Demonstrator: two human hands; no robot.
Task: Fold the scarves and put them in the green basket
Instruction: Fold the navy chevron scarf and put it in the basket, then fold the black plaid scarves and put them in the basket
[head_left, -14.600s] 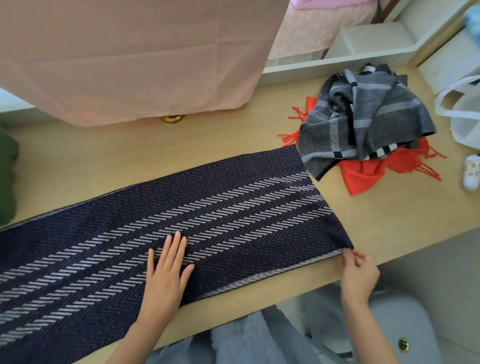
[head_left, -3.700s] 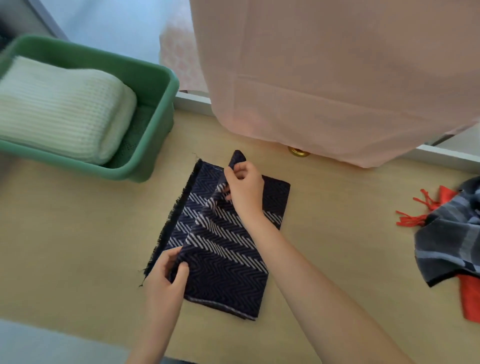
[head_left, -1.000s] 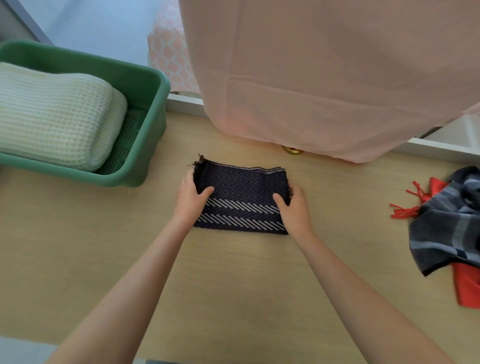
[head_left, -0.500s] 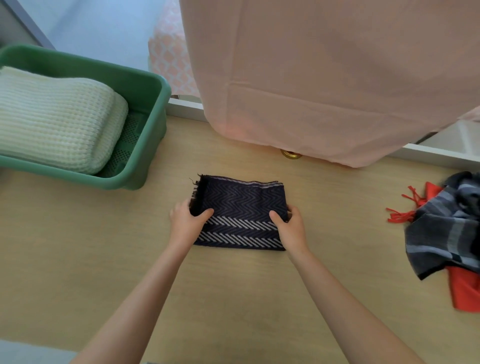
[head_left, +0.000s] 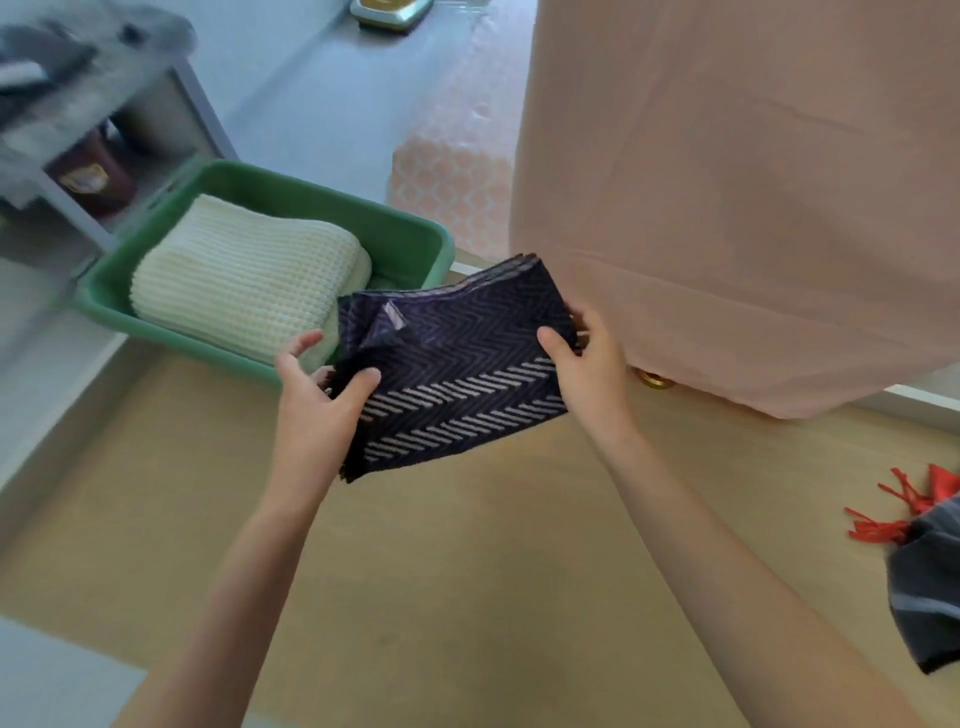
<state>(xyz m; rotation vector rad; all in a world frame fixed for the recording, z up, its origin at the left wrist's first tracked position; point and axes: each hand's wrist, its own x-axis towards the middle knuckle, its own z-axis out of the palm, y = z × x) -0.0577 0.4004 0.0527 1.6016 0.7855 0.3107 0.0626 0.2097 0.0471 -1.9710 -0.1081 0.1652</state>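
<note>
Step in hand: folding of the navy scarf (head_left: 457, 374) judged complete; carrying it to the green basket (head_left: 400, 244) looks like the present business.
Left hand (head_left: 311, 410): pinching the scarf's fringed left edge, thumb on top, forefinger raised free; the other fingers hidden by the cloth, probably curled beneath.
Right hand (head_left: 592, 374): clamped on the scarf's right edge, thumb across the top, fingers tucked below.
Scarf: held clear of the table (head_left: 467, 545) between both hands, folded into a thick pad, far edge tipped upward; one inner layer poking loose near the left thumb.
Basket: just beyond and to the left of the grip, at the table's far left end.
Inside the basket: folded white scarf (head_left: 249, 280) filling the far side from the grip; a bare strip of green left on the side nearest the grip.
Behind the grip: pink cloth (head_left: 727, 208) hanging close to the right hand, touching or not impossible to tell.
Far right of the grip: grey scarf (head_left: 930, 587) heaped over a red scarf (head_left: 924, 493), both unfolded, well apart from the hands.
Next move calls for: a short carry leftward and over the near rim, both edges kept pinched so the layers stay stacked, then a flat set-down beside the white scarf.
Risk: loose inner layer slipping out and undoing the fold on release.
</note>
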